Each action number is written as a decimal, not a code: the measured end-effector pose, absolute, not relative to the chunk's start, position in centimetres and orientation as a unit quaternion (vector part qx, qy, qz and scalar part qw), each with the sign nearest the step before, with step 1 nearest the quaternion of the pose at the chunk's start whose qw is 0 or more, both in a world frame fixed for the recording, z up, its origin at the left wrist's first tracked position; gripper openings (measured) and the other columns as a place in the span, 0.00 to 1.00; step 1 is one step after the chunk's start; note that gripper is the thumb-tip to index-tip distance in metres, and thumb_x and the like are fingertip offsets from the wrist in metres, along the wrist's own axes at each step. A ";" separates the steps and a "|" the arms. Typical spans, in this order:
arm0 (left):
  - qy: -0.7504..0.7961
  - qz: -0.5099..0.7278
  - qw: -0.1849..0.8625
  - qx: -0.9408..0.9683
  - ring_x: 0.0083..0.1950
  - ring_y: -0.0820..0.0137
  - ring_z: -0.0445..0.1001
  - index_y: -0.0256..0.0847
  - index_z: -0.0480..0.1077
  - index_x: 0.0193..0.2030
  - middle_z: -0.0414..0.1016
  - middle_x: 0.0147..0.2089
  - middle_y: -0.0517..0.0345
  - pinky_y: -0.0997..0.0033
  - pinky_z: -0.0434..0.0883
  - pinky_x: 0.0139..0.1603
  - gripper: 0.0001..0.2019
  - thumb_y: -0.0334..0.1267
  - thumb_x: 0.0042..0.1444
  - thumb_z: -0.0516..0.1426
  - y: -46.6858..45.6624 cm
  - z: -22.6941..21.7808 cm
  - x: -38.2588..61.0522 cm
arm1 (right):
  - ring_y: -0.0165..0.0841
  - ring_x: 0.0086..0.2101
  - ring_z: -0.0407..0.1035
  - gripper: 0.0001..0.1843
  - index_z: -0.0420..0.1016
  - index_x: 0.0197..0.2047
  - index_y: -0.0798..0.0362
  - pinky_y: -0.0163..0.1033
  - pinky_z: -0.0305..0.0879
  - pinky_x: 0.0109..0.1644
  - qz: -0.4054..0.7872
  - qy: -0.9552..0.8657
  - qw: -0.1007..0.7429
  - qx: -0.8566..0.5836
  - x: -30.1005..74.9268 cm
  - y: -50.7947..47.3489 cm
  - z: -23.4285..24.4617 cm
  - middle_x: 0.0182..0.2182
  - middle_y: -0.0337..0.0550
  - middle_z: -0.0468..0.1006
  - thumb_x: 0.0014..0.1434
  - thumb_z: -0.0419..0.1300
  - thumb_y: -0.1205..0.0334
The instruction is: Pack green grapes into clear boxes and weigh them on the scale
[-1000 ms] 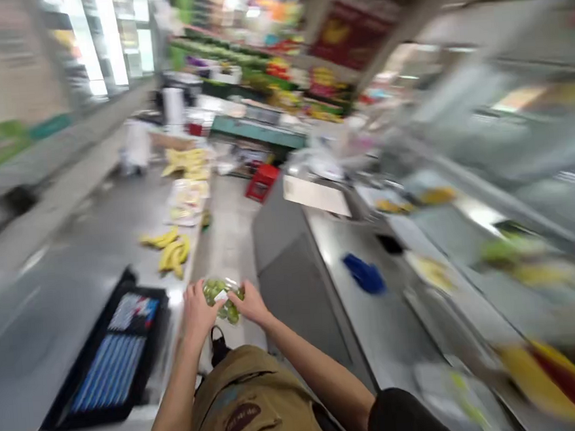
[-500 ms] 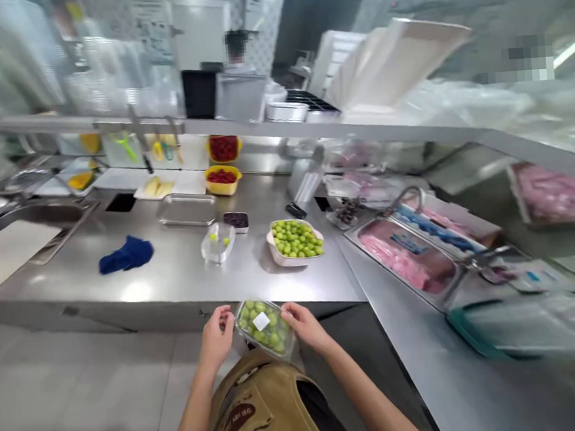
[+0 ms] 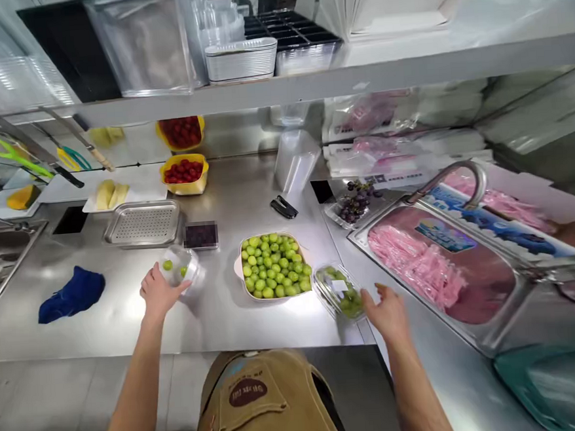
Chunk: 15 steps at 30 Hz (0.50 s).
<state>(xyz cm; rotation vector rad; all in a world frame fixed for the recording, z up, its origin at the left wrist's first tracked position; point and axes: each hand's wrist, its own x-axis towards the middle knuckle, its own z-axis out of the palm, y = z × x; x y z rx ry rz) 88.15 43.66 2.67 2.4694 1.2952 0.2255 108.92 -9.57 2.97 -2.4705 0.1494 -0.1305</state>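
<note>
My left hand [image 3: 159, 291] reaches the lower side of a transparent plastic tub [image 3: 179, 266], fingers apart, with a few green grapes inside. My right hand [image 3: 387, 313] hangs open just right of a lidded transparent box of green grapes [image 3: 338, 292], which has a white label and rests on the steel counter [image 3: 226, 318]. Between my hands stands a white bowl [image 3: 245, 271] heaped with green grapes.
A perforated steel tray [image 3: 143, 224] and a yellow bowl of red fruit [image 3: 185, 173] stand farther back. A blue cloth [image 3: 71, 294] lies left. A steel basin of pink packets [image 3: 433, 264] with a curved faucet [image 3: 455, 181] sits right. A shelf [image 3: 278, 88] runs overhead.
My hands have let go of the lidded box, which now rests on the counter right of the bowl. My hands have moved apart, with the left now at the tub.
</note>
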 end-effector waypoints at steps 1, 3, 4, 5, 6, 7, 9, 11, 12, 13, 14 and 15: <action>0.455 0.064 0.176 0.870 0.75 0.32 0.58 0.34 0.53 0.75 0.61 0.73 0.25 0.33 0.60 0.71 0.60 0.65 0.42 0.70 43.9 2.6 88.1 | 0.51 0.42 0.78 0.31 0.78 0.48 0.53 0.59 0.79 0.48 -0.075 0.022 0.314 -0.946 109.3 -7.8 3.9 0.41 0.58 0.82 0.58 0.57 0.35; 0.440 0.068 0.192 0.875 0.75 0.34 0.59 0.35 0.55 0.74 0.64 0.71 0.28 0.35 0.60 0.72 0.58 0.64 0.42 0.70 44.0 2.6 87.8 | 0.49 0.46 0.79 0.29 0.76 0.57 0.53 0.57 0.79 0.53 -0.051 -0.094 0.363 -0.926 109.4 -3.7 6.1 0.49 0.59 0.81 0.65 0.56 0.39; 0.432 0.079 0.201 0.876 0.75 0.35 0.59 0.36 0.55 0.73 0.65 0.70 0.29 0.36 0.59 0.74 0.58 0.64 0.41 0.70 43.9 2.6 87.6 | 0.48 0.49 0.78 0.27 0.76 0.59 0.51 0.56 0.78 0.56 -0.012 -0.189 0.374 -0.908 109.2 -1.5 7.3 0.52 0.57 0.81 0.68 0.56 0.41; 0.428 0.092 0.209 0.874 0.75 0.36 0.59 0.36 0.56 0.73 0.65 0.70 0.30 0.36 0.58 0.75 0.57 0.64 0.41 0.70 43.7 2.7 87.5 | 0.48 0.54 0.76 0.25 0.75 0.62 0.48 0.57 0.76 0.60 0.024 -0.283 0.364 -0.887 108.9 0.7 8.2 0.56 0.55 0.80 0.70 0.57 0.43; 0.430 0.103 0.217 0.871 0.75 0.37 0.59 0.36 0.57 0.72 0.66 0.69 0.31 0.35 0.57 0.75 0.57 0.64 0.40 0.71 43.5 2.9 87.5 | 0.49 0.59 0.73 0.25 0.73 0.65 0.47 0.58 0.73 0.64 0.056 -0.363 0.341 -0.865 108.6 2.8 9.0 0.60 0.55 0.78 0.71 0.58 0.45; 0.434 0.114 0.224 0.865 0.75 0.37 0.60 0.36 0.58 0.72 0.67 0.68 0.32 0.34 0.56 0.76 0.57 0.64 0.40 0.71 43.3 3.0 87.5 | 0.50 0.62 0.70 0.27 0.71 0.68 0.47 0.60 0.71 0.67 0.086 -0.432 0.307 -0.844 108.3 4.8 9.5 0.63 0.55 0.75 0.70 0.61 0.46; 0.443 0.140 0.236 0.853 0.73 0.38 0.62 0.38 0.59 0.71 0.69 0.66 0.35 0.34 0.57 0.75 0.55 0.62 0.40 0.72 43.0 3.4 87.8 | 0.55 0.68 0.63 0.34 0.68 0.72 0.47 0.64 0.66 0.70 0.123 -0.526 0.228 -0.810 107.8 8.1 9.8 0.69 0.58 0.69 0.67 0.66 0.47; 0.448 0.174 0.242 0.843 0.71 0.40 0.64 0.39 0.61 0.69 0.70 0.63 0.39 0.34 0.59 0.75 0.51 0.59 0.41 0.72 42.8 3.9 88.0 | 0.61 0.70 0.57 0.39 0.67 0.73 0.47 0.70 0.62 0.71 0.133 -0.573 0.157 -0.793 107.5 10.4 9.2 0.73 0.60 0.64 0.65 0.68 0.44; 0.448 0.191 0.242 0.839 0.70 0.41 0.65 0.40 0.62 0.68 0.70 0.62 0.40 0.34 0.59 0.75 0.49 0.57 0.42 0.72 42.7 4.3 88.1 | 0.64 0.71 0.54 0.39 0.67 0.74 0.47 0.74 0.59 0.70 0.128 -0.584 0.131 -0.791 107.4 11.2 8.8 0.74 0.61 0.62 0.65 0.68 0.43; 0.447 0.204 0.241 0.837 0.70 0.42 0.65 0.40 0.62 0.68 0.70 0.62 0.41 0.34 0.59 0.75 0.48 0.56 0.42 0.72 42.5 4.8 88.1 | 0.66 0.71 0.52 0.38 0.67 0.73 0.47 0.76 0.57 0.70 0.118 -0.589 0.112 -0.792 107.3 11.7 8.4 0.75 0.61 0.60 0.66 0.66 0.41; 0.446 0.216 0.239 0.835 0.70 0.42 0.65 0.39 0.62 0.68 0.69 0.63 0.41 0.34 0.60 0.75 0.48 0.55 0.43 0.72 42.2 5.3 88.0 | 0.68 0.71 0.50 0.36 0.68 0.73 0.46 0.77 0.56 0.69 0.107 -0.590 0.097 -0.795 107.2 12.1 8.1 0.75 0.61 0.60 0.68 0.64 0.40; 0.443 0.226 0.237 0.834 0.70 0.42 0.65 0.39 0.61 0.69 0.68 0.64 0.41 0.34 0.60 0.75 0.48 0.55 0.43 0.72 41.8 6.0 87.8 | 0.68 0.71 0.50 0.34 0.68 0.72 0.46 0.77 0.56 0.68 0.094 -0.588 0.086 -0.799 107.1 12.4 7.9 0.75 0.60 0.60 0.70 0.61 0.40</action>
